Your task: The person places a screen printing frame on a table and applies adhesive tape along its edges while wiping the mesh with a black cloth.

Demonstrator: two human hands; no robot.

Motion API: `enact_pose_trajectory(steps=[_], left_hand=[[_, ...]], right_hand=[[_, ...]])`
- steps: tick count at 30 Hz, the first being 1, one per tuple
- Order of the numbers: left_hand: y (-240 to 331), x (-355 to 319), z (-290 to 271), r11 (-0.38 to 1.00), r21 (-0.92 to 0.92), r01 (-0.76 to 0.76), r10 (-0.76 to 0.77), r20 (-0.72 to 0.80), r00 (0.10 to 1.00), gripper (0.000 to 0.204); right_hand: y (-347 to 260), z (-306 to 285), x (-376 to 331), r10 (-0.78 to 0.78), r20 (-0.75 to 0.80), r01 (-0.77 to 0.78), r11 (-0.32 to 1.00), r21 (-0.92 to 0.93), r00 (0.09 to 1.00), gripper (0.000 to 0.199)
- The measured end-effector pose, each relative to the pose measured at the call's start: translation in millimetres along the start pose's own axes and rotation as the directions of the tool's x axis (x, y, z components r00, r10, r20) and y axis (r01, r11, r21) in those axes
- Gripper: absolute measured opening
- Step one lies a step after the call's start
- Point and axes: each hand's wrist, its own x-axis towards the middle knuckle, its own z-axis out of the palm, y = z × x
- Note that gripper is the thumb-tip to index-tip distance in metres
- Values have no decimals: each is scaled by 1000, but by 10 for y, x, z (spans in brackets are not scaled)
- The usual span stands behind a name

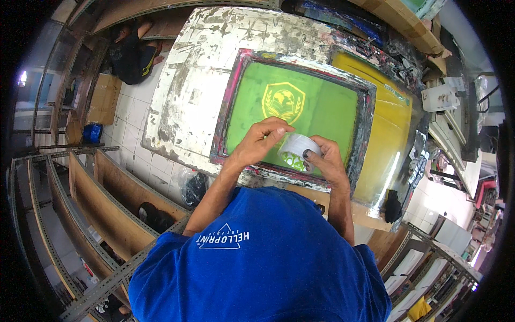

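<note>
A roll of white adhesive tape (pixel 300 144) is gripped by my right hand (pixel 328 162), its thumb on the near side of the roll. My left hand (pixel 260 142) is at the left edge of the roll, thumb and fingers drawn together; whatever is between the fingertips is too small to make out. Both hands are above a screen-printing frame (pixel 222 121) with green mesh (pixel 330 104). A yellow shield emblem (pixel 284 101) with a globe and an open book shows on the mesh, just beyond my left hand. Part of the near mesh is hidden by my hands and the roll.
The frame lies on a paint-stained white table (pixel 182 91). A second, yellow screen (pixel 383 134) lies to the right, with a black cloth (pixel 393 205) at its near end. Metal shelving (pixel 102 198) stands at left. A person (pixel 131 59) is low down at far left.
</note>
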Motion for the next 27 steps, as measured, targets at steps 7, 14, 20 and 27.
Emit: enact_pose_trajectory(steps=[7, 14, 20, 27], left_hand=[[168, 20, 47, 953, 178, 247, -243, -40, 969, 22], [104, -40, 20, 942, 232, 244, -219, -126, 967, 10], [11, -166, -15, 971, 137, 194, -121, -416, 901, 12], [72, -192, -122, 961, 156, 230, -112, -541, 834, 15]], right_hand=[[-221, 140, -13, -117, -20, 87, 829, -552, 993, 32], [-367, 250, -47, -133, 6, 95, 676, -730, 991, 51], [-447, 294, 36, -206, 71, 164, 476, -864, 976, 49], [-433, 312, 283, -428, 212, 380, 359, -852, 879, 42]])
